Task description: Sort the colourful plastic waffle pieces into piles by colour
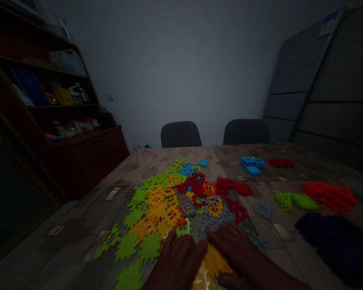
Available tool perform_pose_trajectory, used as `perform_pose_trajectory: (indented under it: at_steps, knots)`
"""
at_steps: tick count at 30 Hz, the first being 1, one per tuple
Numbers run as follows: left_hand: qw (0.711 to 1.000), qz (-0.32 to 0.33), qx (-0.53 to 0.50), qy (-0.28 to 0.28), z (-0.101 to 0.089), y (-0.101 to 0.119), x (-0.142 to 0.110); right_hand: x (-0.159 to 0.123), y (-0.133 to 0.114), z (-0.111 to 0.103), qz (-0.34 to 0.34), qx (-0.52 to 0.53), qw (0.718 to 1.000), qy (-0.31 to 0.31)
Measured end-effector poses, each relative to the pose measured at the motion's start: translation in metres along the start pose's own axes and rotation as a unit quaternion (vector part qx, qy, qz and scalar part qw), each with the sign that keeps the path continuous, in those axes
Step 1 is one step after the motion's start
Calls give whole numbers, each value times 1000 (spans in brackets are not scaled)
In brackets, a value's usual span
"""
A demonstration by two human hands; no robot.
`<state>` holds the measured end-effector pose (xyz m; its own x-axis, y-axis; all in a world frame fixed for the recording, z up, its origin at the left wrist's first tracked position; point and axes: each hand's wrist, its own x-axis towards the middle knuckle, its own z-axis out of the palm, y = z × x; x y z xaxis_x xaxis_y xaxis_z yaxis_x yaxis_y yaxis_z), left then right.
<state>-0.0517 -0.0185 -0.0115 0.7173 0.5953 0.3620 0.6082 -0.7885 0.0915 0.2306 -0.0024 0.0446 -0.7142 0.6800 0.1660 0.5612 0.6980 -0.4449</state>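
Note:
At the near edge of the table, my left hand [181,262] and my right hand [242,253] close around yellow interlocking plastic building pieces [216,262]. The right fingers curl over the far side of the yellow pieces, with the thumb along the near side. My left hand presses against their left side, and its grip is partly hidden. Below, a paler yellow window-like lattice piece [201,278] shows between the hands. Just beyond the left fingers lies a light green window piece [184,228]. Flat green toothed pieces [149,246] lie left of my left hand.
A loose spread of orange-yellow pieces [157,211], dark red pieces [196,185] and grey pieces [225,215] covers mid-table. Rightward are a blue stack [252,163], an orange-red pile [329,195] and a dark purple pile [335,245]. Two chairs [181,134] stand behind the table.

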Motion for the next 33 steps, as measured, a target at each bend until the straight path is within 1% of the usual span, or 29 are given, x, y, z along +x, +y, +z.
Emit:
perform_pose_trajectory:
  at_steps: [2,5,7,9,11,13,14,15,16,17,19,21,23,25,26,28,29,31,33]
  knots:
    - [1000,-5,-12,-5,5,-1,-1,-1,1,2,-2,0,1000,14]
    - [999,-35,-35,-8,12,-1,1,-2,3,2,-14,6,999,40]
    - [996,-60,-63,-12,12,-1,3,-3,7,3,-12,8,999,51]
    - [992,-67,-101,-22,9,-2,5,-4,17,6,5,-5,998,59]
    - [988,-65,-138,-24,3,-4,4,-5,30,9,28,-37,994,99]
    - [982,-77,-172,-16,-5,-6,2,-7,40,8,50,-73,981,170]
    - [977,-92,-191,-10,-9,-5,2,-7,41,6,54,-85,974,204]
    - [970,-108,-215,-6,-13,-4,1,-7,40,3,51,-86,969,224]
    - [962,-124,-245,-2,-16,-3,1,-7,35,-2,35,-77,970,227]
    - [951,-137,-278,6,-19,-2,2,-6,27,-7,10,-58,975,215]
    - [925,-150,-348,29,-20,2,5,-3,6,-16,-58,-3,986,157]
    - [899,-143,-412,42,-16,4,10,0,-13,-21,-101,29,989,108]
    - [872,-121,-471,48,-9,6,15,3,-24,-21,-109,26,991,78]
    - [854,-109,-509,24,-2,6,19,4,-26,-18,-105,9,993,57]
    - [851,-113,-512,5,-1,7,21,4,-25,-18,-105,4,993,50]
    - [857,-139,-495,-32,-3,7,21,3,-21,-18,-111,3,993,50]
    - [860,-151,-485,-38,-7,7,20,3,-19,-20,-113,6,992,61]
    - [873,-167,-458,-25,-17,6,16,1,-14,-27,-108,1,990,93]
    - [899,-184,-397,2,-25,5,10,-1,-8,-34,-91,-38,984,150]
